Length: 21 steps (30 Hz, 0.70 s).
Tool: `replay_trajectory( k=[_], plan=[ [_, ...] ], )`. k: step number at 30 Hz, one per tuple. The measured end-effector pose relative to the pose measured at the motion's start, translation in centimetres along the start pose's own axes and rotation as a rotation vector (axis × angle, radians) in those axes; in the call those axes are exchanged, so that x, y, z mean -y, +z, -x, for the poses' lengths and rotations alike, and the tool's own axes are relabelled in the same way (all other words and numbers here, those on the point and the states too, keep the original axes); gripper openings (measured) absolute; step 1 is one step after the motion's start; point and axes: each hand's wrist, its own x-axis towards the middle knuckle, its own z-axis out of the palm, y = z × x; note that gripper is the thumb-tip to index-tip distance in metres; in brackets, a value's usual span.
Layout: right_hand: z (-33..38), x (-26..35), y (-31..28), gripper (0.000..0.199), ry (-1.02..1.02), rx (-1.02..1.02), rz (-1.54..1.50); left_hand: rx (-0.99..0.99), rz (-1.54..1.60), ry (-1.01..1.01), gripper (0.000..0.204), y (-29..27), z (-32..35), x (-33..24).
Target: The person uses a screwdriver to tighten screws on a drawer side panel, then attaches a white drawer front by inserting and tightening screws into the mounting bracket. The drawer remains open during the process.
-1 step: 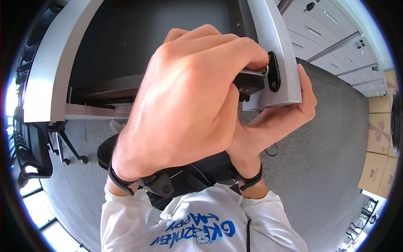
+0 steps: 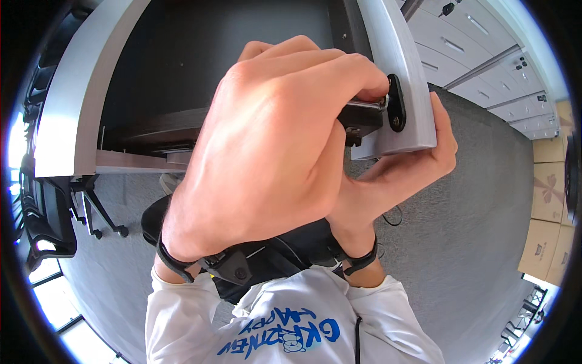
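An open drawer with a dark inner side and a pale grey front panel is before me. A black oval plate with screws is fixed on the panel's inner face. My left hand reaches over the drawer's near side, closed, with thumb and index finger pinched beside the plate at the corner. Whatever lies between those fingertips is mostly hidden. Below them shows the dark end of the drawer side. My right hand passes under the left and grips the front panel's near end, one digit along its outer face.
A pale grey desk edge curves along the left. Black chairs stand beyond it. White drawer cabinets line the far right, keys hanging in some locks. Cardboard boxes are stacked at the right, on grey carpet.
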Motion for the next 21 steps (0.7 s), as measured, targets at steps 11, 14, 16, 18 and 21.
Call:
replay_trajectory(
  k=[11, 14, 16, 18, 21],
  plan=[
    [-1.2, -0.1, 0.3, 0.094, -0.108, -0.004, 0.219, 0.036, 0.074, -0.044, 0.039, -0.2, 0.0, 0.3],
    [-1.5, 0.2, 0.0, 0.093, -0.085, 0.013, 0.177, 0.036, 0.075, -0.044, 0.036, -0.1, 0.0, 0.3],
    [-1.7, 0.3, -0.1, 0.092, -0.077, 0.03, 0.199, 0.033, 0.065, -0.037, 0.034, -0.1, 0.1, 0.3],
    [-1.8, 0.3, -0.2, 0.09, -0.083, 0.033, 0.215, 0.031, 0.053, -0.032, 0.032, -0.1, 0.2, 0.4],
    [-1.9, 0.2, 0.0, 0.087, -0.103, 0.025, 0.199, 0.02, 0.019, -0.026, 0.029, -0.2, 0.1, 0.1]
  ],
)
